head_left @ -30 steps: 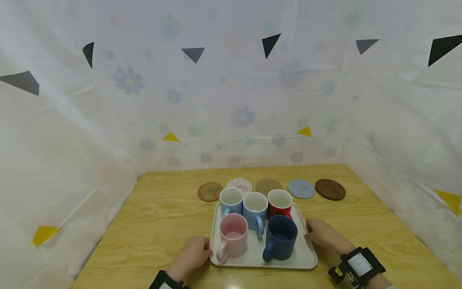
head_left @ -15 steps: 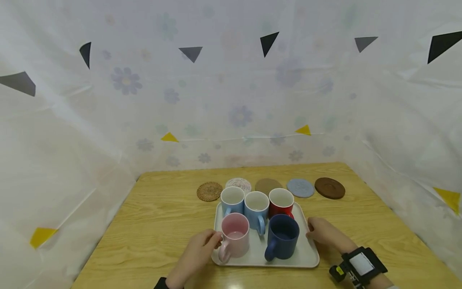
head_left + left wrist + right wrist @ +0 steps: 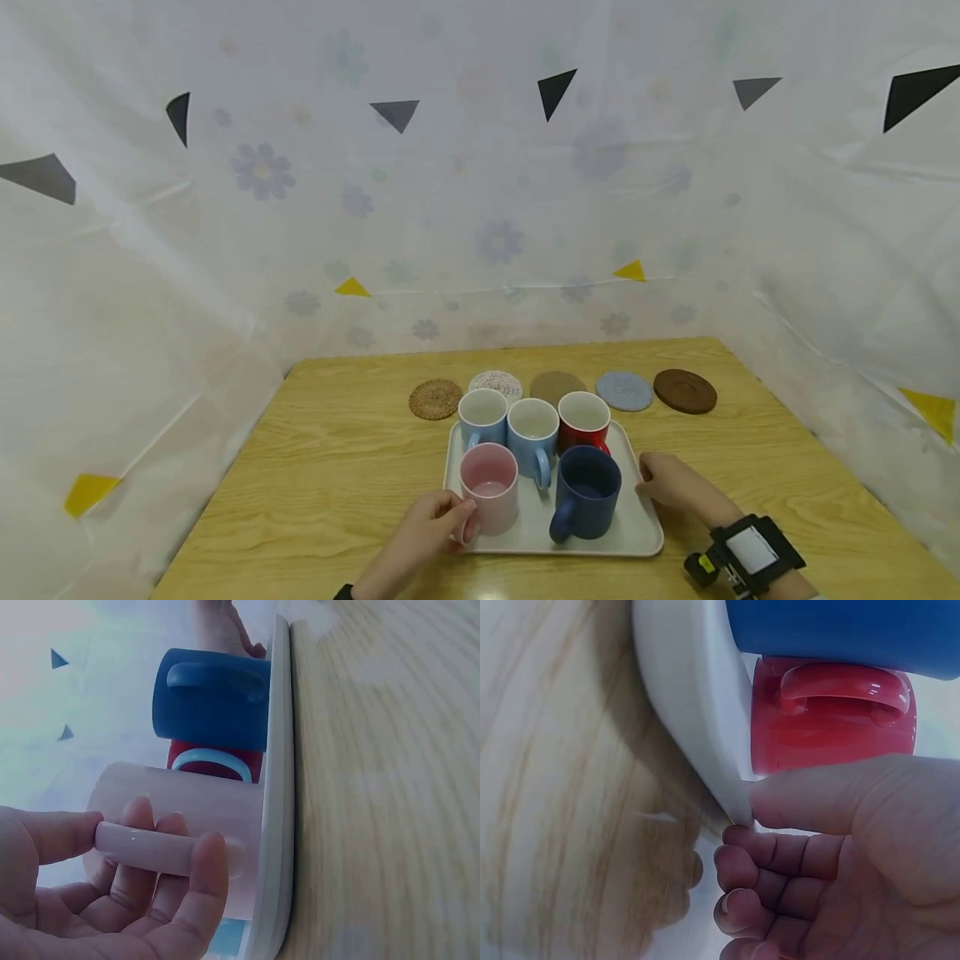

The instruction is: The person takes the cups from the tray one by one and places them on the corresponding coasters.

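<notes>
On the white tray (image 3: 525, 543) stand a pink mug (image 3: 497, 500), a dark blue mug (image 3: 592, 496), a red mug (image 3: 577, 431) and two light blue mugs, one in the middle (image 3: 530, 446) and one at the back left (image 3: 483, 423). My left hand (image 3: 423, 529) holds the pink mug's handle (image 3: 150, 847). In the left wrist view, fingers pass through the handle and the thumb lies at its top end. My right hand (image 3: 675, 487) pinches the tray's right edge, thumb on the rim and curled fingers below, as the right wrist view shows.
Behind the tray lies a row of round coasters: a woven brown one (image 3: 436, 399), a speckled white one (image 3: 496, 383), a tan one (image 3: 557, 384), a grey-blue one (image 3: 624, 391) and a dark brown one (image 3: 685, 391). White sheeting (image 3: 450, 208) surrounds the wooden table (image 3: 337, 450).
My left hand has left the tray's left edge, moved right, and taken hold of the pink mug's handle. My right hand stays at the tray's right edge.
</notes>
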